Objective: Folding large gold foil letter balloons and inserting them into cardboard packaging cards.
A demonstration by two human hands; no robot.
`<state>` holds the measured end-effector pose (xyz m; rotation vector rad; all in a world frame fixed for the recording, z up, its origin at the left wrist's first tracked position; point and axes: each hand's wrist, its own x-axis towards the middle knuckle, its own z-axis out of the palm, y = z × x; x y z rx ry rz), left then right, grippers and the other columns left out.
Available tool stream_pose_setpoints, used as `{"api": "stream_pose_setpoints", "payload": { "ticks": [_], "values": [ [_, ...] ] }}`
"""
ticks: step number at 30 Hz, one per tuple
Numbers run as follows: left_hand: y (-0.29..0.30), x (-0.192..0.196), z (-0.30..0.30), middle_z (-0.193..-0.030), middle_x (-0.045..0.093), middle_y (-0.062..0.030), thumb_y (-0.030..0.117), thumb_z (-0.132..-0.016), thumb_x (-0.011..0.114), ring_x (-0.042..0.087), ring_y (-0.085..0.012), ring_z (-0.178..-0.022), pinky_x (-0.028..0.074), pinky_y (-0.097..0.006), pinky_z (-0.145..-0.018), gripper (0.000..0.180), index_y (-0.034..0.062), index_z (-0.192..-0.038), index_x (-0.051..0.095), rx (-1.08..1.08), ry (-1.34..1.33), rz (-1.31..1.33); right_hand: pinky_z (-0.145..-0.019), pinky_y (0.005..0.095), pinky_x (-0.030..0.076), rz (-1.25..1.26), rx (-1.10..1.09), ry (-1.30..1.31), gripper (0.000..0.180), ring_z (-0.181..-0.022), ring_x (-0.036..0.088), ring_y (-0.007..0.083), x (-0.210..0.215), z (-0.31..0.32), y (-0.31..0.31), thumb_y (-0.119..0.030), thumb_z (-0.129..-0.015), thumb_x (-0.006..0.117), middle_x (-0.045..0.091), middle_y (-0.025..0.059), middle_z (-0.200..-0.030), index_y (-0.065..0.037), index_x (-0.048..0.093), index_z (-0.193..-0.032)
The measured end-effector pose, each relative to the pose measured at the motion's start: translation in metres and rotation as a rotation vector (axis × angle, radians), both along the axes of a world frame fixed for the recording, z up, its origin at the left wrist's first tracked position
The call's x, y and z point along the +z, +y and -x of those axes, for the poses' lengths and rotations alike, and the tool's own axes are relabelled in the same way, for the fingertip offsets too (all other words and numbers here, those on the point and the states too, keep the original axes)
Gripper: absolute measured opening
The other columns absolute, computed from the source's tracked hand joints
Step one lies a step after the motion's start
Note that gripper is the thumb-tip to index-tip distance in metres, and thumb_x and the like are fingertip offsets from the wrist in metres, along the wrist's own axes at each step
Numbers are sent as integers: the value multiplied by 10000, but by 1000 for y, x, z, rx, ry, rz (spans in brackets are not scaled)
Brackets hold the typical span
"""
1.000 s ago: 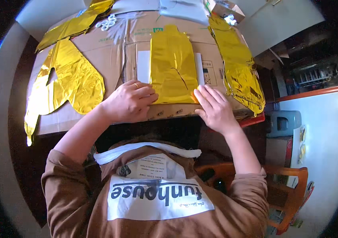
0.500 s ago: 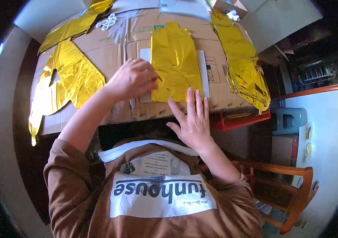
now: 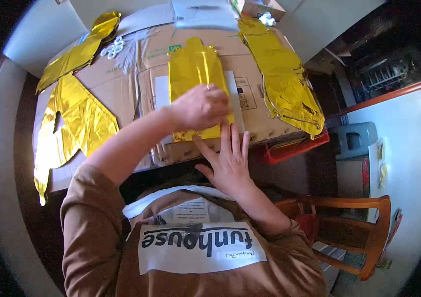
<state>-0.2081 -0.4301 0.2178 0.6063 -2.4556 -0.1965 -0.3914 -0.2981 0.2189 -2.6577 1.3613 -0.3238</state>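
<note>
A gold foil balloon point(image 3: 193, 64), flat and folded into a long shape, lies on a white sheet point(image 3: 163, 94) in front of me. My left hand point(image 3: 203, 106) is over its near right part, fingers curled in; anything within them is hidden. Below it, my right hand point(image 3: 230, 161) is spread flat, fingertips at the near edge of the foil. Left of my arm, another flat gold foil balloon point(image 3: 84, 114) with a hole in it hangs past the table's near edge. More gold foil point(image 3: 284, 79) is stacked at the right.
Brown cardboard point(image 3: 121, 94) covers the table. At the back are gold foil point(image 3: 72, 57), small white rounded pieces point(image 3: 113, 48), thin whitish strips point(image 3: 130, 57), clear plastic point(image 3: 205, 17) and an open box point(image 3: 264, 7). A red tray point(image 3: 297, 148) sits below the right edge, near a wooden chair point(image 3: 341, 232).
My left hand has moved right, from the foil's left edge to over its right part, and its fingers have curled tighter. My right hand stays at the near edge. The whole view has shifted slightly.
</note>
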Motion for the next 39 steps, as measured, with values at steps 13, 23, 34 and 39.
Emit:
{"api": "stream_pose_setpoints", "payload": {
  "ticks": [13, 23, 34, 39],
  "values": [
    [-59, 6, -68, -1398, 540, -132, 207, -903, 672, 521, -372, -1249, 444, -509, -1042, 425, 134, -1315, 594, 624, 31, 335, -1128, 725, 134, 12, 9, 2, 775, -1450, 168, 559, -3, 4, 1, -468, -822, 748, 139, 358, -1579, -347, 414, -1510],
    [67, -27, -11, -1565, 318, -269, 529, -969, 502, 273, -436, -1465, 191, -537, -1206, 776, -30, -1492, 375, 752, -135, -42, -1154, 689, 133, -5, 9, 12, 704, -1457, 178, 533, 8, 1, 2, -430, -820, 760, 176, 351, -1568, -315, 496, -1462],
    [74, -13, 4, -1576, 317, -244, 565, -991, 445, 244, -423, -1481, 166, -535, -1212, 796, -19, -1519, 327, 715, -11, -26, -1159, 662, 149, 15, 12, -95, 747, -1472, 156, 520, -2, 7, 7, -386, -875, 711, 186, 352, -1572, -175, 398, -1520],
    [75, -24, 5, -1583, 302, -249, 588, -985, 405, 225, -399, -1496, 138, -520, -1226, 832, -38, -1523, 302, 778, -158, -159, -1193, 457, 268, -449, 35, -862, 631, -1458, 327, 339, 9, 39, -18, -218, -951, 631, 350, 248, -1553, -37, 372, -1498]
  ]
}}
